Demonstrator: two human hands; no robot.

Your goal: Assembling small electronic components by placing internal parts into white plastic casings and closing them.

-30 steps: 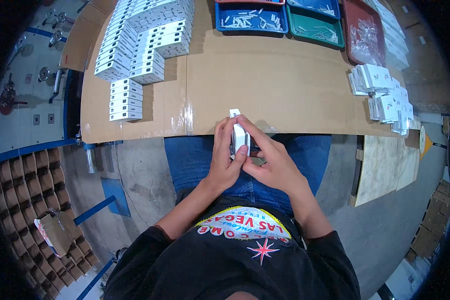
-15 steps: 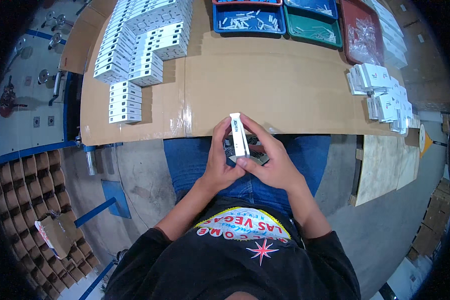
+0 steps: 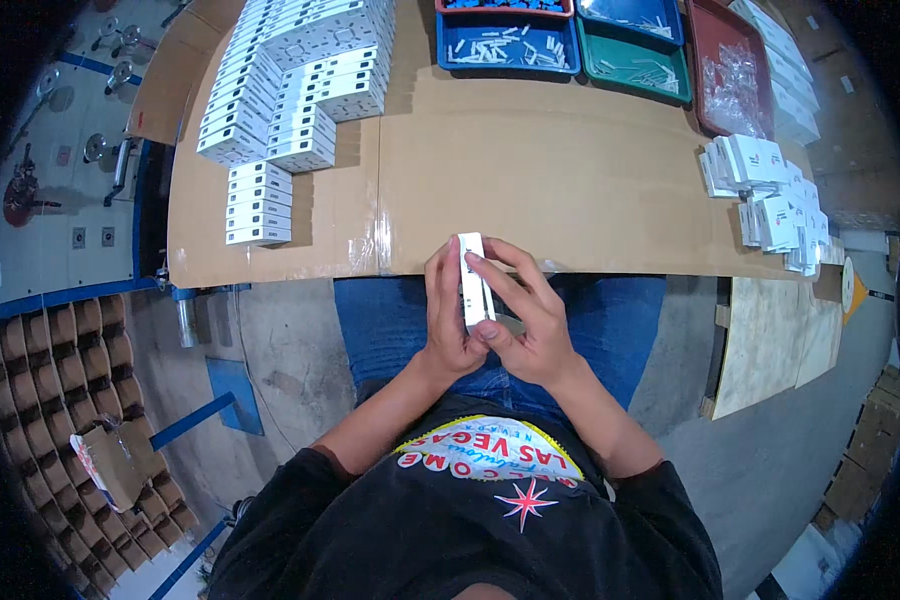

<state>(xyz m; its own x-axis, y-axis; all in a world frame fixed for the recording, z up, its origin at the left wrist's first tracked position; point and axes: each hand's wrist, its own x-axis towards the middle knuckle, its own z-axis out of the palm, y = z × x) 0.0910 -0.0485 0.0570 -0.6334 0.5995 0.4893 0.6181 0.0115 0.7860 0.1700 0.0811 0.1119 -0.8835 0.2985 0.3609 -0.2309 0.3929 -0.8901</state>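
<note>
Between my two hands stands a small white carton (image 3: pixel 473 290), narrow side up, above my lap at the table's near edge. My left hand (image 3: pixel 444 315) is wrapped round its left side. From the right, my right hand (image 3: pixel 532 318) grips it, its index finger lying on the carton's upper face and its thumb at the near end. The carton's underside and the left fingers' far sides are hidden.
Stacked white cartons (image 3: pixel 300 90) rise at the left of the cardboard-covered table (image 3: pixel 490 180). Blue (image 3: pixel 510 68) and green trays (image 3: pixel 635 88) of small white parts line the back. A red tray (image 3: pixel 705 110) holds clear plastic bags; white packets (image 3: pixel 770 200) pile up at right.
My right fingers have shifted from the carton's right side onto its upper face. The carton has turned slightly more upright in view. My left hand keeps its hold.
</note>
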